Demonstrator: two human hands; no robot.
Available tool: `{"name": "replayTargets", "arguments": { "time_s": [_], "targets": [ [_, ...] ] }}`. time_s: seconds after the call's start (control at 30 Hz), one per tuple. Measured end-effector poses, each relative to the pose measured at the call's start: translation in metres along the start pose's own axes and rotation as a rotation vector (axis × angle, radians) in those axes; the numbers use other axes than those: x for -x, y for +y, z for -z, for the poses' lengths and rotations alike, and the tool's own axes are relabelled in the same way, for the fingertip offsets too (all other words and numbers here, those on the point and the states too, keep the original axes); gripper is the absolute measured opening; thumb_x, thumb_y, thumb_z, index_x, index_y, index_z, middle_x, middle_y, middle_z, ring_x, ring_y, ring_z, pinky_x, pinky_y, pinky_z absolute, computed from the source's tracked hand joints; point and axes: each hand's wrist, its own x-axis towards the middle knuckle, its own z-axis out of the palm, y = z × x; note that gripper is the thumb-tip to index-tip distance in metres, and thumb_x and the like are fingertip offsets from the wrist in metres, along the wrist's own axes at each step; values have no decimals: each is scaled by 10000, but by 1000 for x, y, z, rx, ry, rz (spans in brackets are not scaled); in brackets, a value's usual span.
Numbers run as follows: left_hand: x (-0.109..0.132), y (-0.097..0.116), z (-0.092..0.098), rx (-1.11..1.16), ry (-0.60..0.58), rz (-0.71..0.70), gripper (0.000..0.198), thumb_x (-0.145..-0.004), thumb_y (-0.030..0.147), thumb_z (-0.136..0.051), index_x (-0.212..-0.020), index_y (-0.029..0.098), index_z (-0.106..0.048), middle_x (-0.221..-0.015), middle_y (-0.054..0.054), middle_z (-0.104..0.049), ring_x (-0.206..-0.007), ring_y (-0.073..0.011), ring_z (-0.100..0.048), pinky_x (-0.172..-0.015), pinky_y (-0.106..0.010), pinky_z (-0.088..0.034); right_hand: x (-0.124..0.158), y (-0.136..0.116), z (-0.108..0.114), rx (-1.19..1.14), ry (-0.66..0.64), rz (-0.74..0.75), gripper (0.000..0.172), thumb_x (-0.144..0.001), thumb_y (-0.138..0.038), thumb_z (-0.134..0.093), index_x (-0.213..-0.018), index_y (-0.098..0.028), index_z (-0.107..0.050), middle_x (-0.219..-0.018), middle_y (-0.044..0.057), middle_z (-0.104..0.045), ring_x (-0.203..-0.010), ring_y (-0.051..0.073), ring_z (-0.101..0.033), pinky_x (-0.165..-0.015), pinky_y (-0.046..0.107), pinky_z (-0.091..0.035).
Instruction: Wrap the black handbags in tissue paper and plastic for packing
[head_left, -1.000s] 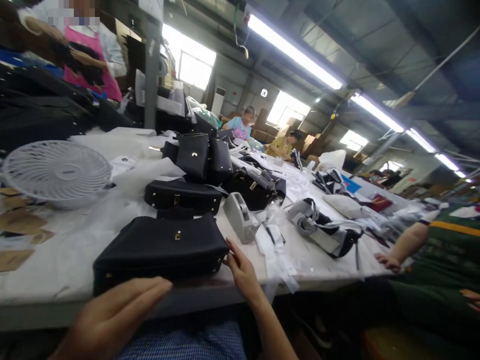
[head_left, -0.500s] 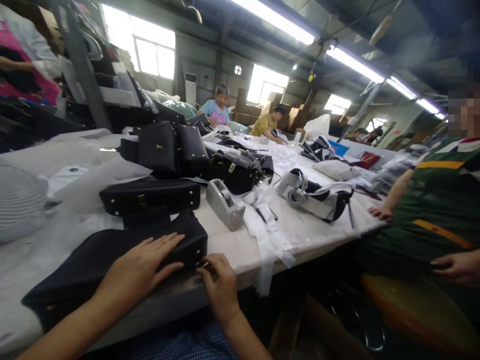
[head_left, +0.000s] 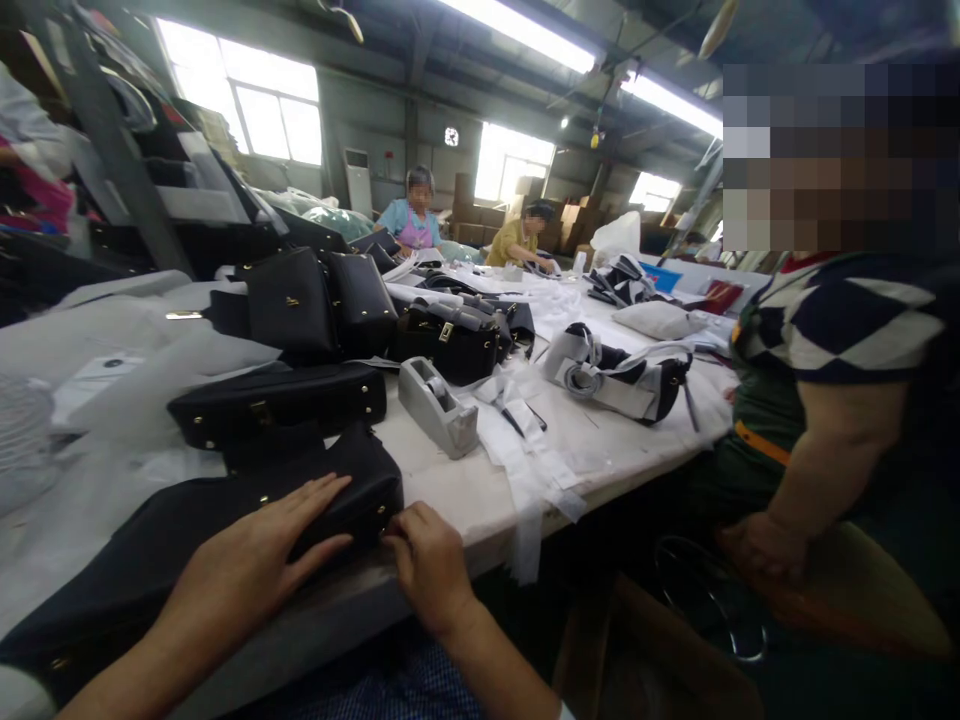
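Note:
A black handbag [head_left: 180,535] with small gold studs lies on its side at the near edge of the white-covered table. My left hand [head_left: 255,545] rests flat on it, fingers stretched out, thumb apart. At the bag's right end, beside the studs, my right hand [head_left: 429,560] is closed in a pinch against the lower corner. What its fingertips grip is too small and hidden to make out. Just behind lies another black handbag [head_left: 292,400]. A grey tape dispenser [head_left: 439,405] stands to the right of both bags.
Several black bags [head_left: 292,300] are heaped farther back. White strips [head_left: 525,500] hang over the table's front edge, near a partly wrapped bag [head_left: 622,375]. At right, a co-worker [head_left: 817,380] in a green apron leans over a stool [head_left: 862,590]. Two people work across the table.
The co-worker at right has come closer and bent down, a hand now at the stool. My view has shifted slightly right. Both my hands keep their places on the handbag.

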Motion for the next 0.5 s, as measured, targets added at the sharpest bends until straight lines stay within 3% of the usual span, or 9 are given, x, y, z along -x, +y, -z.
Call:
{"name": "replayTargets", "arguments": {
  "time_s": [0.1,0.13,0.2,0.23,0.33,0.4,0.5],
  "targets": [
    [2,-1,-2,3,18,11,802,-922,799,-290,-1473,270,-535,-1451,-70,-608,-1229,-333,-660,-997,-509,-573,27,-22,7,-172,-228,201,164,-961,-297,-635,-818,-236,-688,-865,-2,-717,-807,160,-693,-770,221,-549],
    [2,-1,-2,6,19,12,796,-922,799,-295,-1477,278,-527,-1457,-58,-602,-1245,-330,-649,-1008,-513,-566,35,-27,11,-303,-345,214,207,-987,-351,-615,-831,-244,-701,-899,-11,-735,-837,146,-711,-794,204,-553],
    [3,0,-3,11,19,10,796,-919,804,-293,-1478,287,-525,-1464,-49,-596,-1259,-327,-639,-1018,-516,-560,44,-31,19,-544,-433,83,238,-991,-417,-611,-873,-241,-716,-926,-11,-758,-869,144,-740,-813,205,-565],
    [3,0,-3,11,18,7,798,-918,806,-290,-1476,287,-529,-1462,-49,-598,-1262,-325,-637,-1021,-513,-558,45,-29,22,-625,-386,-45,225,-977,-423,-633,-893,-232,-716,-902,-7,-762,-850,151,-752,-796,215,-574],
    [2,2,-3,5,27,9,795,-919,803,-298,-1475,284,-530,-1458,-56,-602,-1260,-315,-640,-1022,-498,-559,31,-16,25,-732,-69,-336,160,-942,-364,-692,-973,-208,-709,-810,0,-750,-737,171,-762,-707,241,-590],
    [2,1,-4,4,37,21,797,-915,805,-299,-1470,286,-536,-1456,-64,-604,-1246,-317,-650,-1002,-490,-572,16,-9,22,-700,72,-345,139,-951,-321,-671,-1010,-207,-725,-847,17,-753,-753,179,-762,-715,253,-590],
    [6,-7,-9,26,47,31,802,-899,820,-317,-1456,294,-555,-1451,-67,-611,-1243,-325,-651,-994,-475,-576,-4,-8,16,-528,166,-214,132,-950,-278,-653,-1005,-220,-758,-931,40,-758,-851,188,-744,-782,265,-578]
  ]
}}
